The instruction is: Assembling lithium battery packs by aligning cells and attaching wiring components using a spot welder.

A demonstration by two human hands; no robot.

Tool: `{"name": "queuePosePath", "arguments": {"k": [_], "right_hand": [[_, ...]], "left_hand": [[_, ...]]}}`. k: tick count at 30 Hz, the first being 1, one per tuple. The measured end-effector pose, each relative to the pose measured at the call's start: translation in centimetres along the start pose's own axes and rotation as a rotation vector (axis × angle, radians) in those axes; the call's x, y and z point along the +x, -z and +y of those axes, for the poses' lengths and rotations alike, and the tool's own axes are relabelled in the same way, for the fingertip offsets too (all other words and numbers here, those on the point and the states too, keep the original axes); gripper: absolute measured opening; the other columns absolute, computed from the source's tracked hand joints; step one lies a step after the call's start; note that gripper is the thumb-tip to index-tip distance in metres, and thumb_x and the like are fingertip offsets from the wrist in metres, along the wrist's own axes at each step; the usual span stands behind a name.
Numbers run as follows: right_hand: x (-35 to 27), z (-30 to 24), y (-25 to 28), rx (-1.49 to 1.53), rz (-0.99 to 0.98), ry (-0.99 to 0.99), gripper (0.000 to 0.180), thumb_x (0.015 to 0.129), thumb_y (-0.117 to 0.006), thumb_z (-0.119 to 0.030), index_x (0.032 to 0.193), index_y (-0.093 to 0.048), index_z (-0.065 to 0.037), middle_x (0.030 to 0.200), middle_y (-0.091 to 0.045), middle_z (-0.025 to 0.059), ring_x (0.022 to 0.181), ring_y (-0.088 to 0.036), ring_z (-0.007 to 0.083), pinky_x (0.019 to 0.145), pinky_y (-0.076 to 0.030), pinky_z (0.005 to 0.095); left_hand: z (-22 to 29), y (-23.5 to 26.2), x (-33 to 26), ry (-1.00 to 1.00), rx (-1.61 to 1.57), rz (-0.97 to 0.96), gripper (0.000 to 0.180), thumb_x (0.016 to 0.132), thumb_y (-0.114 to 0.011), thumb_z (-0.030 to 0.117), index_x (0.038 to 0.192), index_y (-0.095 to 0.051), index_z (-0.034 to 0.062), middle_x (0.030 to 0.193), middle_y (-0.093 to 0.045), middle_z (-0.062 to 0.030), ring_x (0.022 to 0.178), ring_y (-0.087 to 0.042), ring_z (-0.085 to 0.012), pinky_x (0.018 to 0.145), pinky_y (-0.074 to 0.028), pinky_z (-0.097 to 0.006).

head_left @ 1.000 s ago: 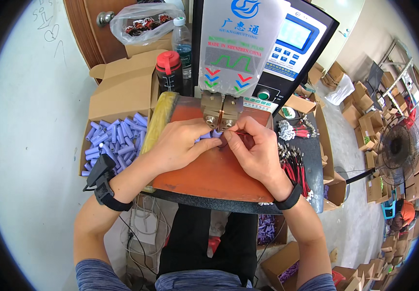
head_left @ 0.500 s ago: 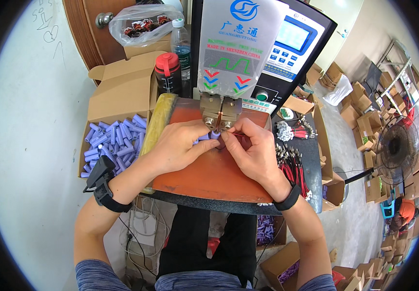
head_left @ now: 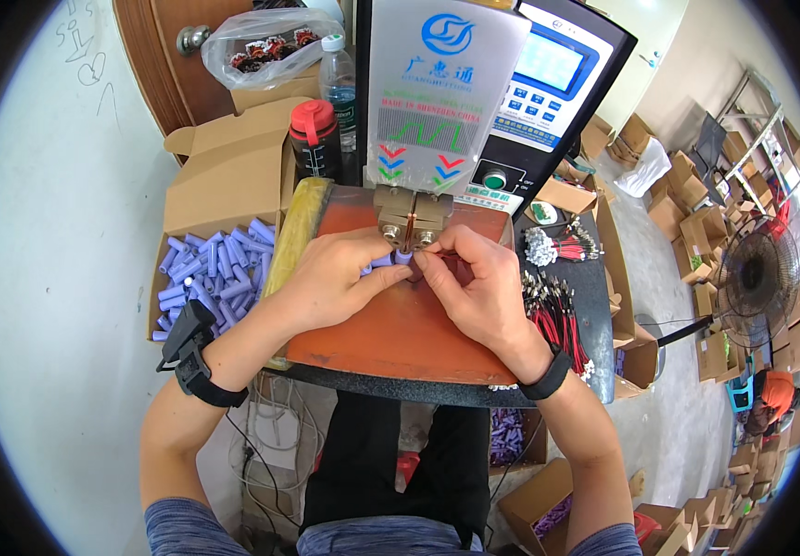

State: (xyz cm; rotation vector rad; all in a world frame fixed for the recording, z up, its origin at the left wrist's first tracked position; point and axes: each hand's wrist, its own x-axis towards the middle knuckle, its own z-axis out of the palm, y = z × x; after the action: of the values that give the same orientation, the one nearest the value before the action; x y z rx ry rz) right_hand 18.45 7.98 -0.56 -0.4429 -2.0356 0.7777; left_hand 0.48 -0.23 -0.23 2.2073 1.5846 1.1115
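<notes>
Cluttered workshop, with a flat orange-brown board on a dark speckled table. The person's left hand has a couple of smooth purple cylinders pinched between thumb and fingers, a bit toward the board's back edge, right under a two-pronged metal machine head. Right hand has its fingertips close together just beside them; can't tell if it's gripping anything. Red-and-black wire bundles sit by the table's right edge, and an open brown cardboard box of loose purple cylinders is off the board's left edge.
</notes>
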Motion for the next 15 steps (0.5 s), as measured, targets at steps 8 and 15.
{"name": "queuePosePath", "arguments": {"k": [8,15], "right_hand": [[0.0,-0.5,0.2,0.019,-0.014,0.016,0.008,0.080,-0.068,-0.005,0.085,-0.062,-0.003,0.075,-0.065,0.0116,0.064,-0.064,0.0257,0.057,-0.050,0.0323],[-1.9,-1.5,3.1,0.092,-0.011,-0.135,0.003,0.086,-0.064,-0.001,0.089,-0.062,-0.001,0.076,-0.064,0.0062,0.067,-0.062,0.0091,0.058,-0.048,0.0237]], "left_hand": [[-0.2,-0.1,-0.3,0.005,-0.017,0.006,0.019,0.086,-0.063,0.019,0.099,-0.063,0.0059,0.087,-0.062,-0.0135,0.083,-0.061,-0.0347,0.070,-0.047,-0.041],[-0.2,0.5,-0.6,0.040,-0.088,-0.098,0.020,0.086,-0.061,0.006,0.105,-0.063,0.0007,0.097,-0.065,-0.0150,0.088,-0.061,-0.0292,0.078,-0.047,-0.036]]}}
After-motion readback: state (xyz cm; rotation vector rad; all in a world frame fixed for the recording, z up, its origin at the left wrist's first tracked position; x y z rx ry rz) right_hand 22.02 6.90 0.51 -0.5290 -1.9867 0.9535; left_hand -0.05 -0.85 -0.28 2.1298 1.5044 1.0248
